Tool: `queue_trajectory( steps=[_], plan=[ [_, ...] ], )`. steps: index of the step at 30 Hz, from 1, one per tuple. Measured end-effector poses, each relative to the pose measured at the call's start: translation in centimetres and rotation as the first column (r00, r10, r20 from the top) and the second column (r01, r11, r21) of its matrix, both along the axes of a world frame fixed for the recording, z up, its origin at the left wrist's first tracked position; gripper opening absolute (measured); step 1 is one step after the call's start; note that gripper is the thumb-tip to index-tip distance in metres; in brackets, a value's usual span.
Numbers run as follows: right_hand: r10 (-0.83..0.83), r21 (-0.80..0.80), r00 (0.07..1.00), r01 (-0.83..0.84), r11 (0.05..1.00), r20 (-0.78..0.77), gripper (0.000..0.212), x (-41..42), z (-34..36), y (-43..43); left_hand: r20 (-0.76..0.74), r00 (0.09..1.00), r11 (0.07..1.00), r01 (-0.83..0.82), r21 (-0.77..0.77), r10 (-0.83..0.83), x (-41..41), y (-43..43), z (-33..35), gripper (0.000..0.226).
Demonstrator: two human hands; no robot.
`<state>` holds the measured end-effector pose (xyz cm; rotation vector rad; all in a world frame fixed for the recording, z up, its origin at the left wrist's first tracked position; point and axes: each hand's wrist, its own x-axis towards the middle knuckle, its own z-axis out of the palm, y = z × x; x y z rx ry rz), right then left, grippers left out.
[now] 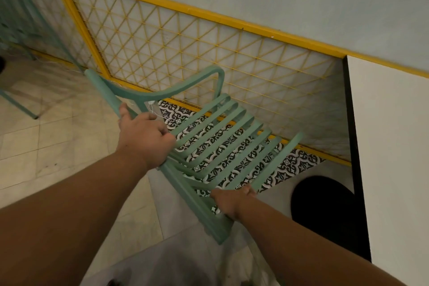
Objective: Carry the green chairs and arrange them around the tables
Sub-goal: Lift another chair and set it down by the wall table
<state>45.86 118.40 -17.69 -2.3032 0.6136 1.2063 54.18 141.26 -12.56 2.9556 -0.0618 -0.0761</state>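
The green chair (pixel 195 199) hangs tilted at the centre of the frame, its slatted seat between both hands, just left of the white table (pixel 394 146). The left hand (pixel 144 137) is clamped on the frame beside the armrest. The right hand (pixel 232 201), lower centre, grips the seat's near edge, both arms outstretched.

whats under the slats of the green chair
Black-and-white patterned floor tiles show through the gaps of the green chair. Its slats, the left hand and the right hand hide strips of that floor.
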Motion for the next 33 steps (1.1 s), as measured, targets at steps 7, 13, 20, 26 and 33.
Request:
queue_trajectory(
  steps=[7, 13, 20, 26, 33],
  plan=[
    [0.039, 0.027, 0.998, -0.038, 0.999, -0.039, 0.102, 0.2, -2.1, 0.5, -0.016, 0.997, 0.993, 0.08, 0.088, -0.079, 0.6, 0.8, -0.1, 0.057],
    [-0.072, 0.041, 0.997, 0.072, 0.997, 0.005, 0.109, -0.5, -0.1, 0.7, -0.095, 0.988, 0.97, 0.137, 0.2, -0.12, 0.8, 1.2, 0.9, 0.079],
    [0.026, 0.137, 1.0, -0.028, 0.99, 0.014, 0.102, 0.0, -1.6, 1.1, -0.092, 0.994, 0.994, 0.073, 0.076, -0.066, 1.4, 1.7, 2.0, 0.054],
    [0.148, 0.143, 0.978, -0.169, 0.975, 0.146, 0.077, -0.5, -2.2, -0.8, -0.107, 0.977, 0.982, -0.177, 0.068, 0.184, 1.2, 1.2, 2.4, 0.067],
    [0.496, 0.054, 0.844, -0.516, 0.855, 0.204, 0.122, 1.3, -0.2, -6.0, -0.251, 0.905, 0.868, -0.407, -0.284, 0.342, -7.6, -7.8, 3.7, 0.084]
  ],
)
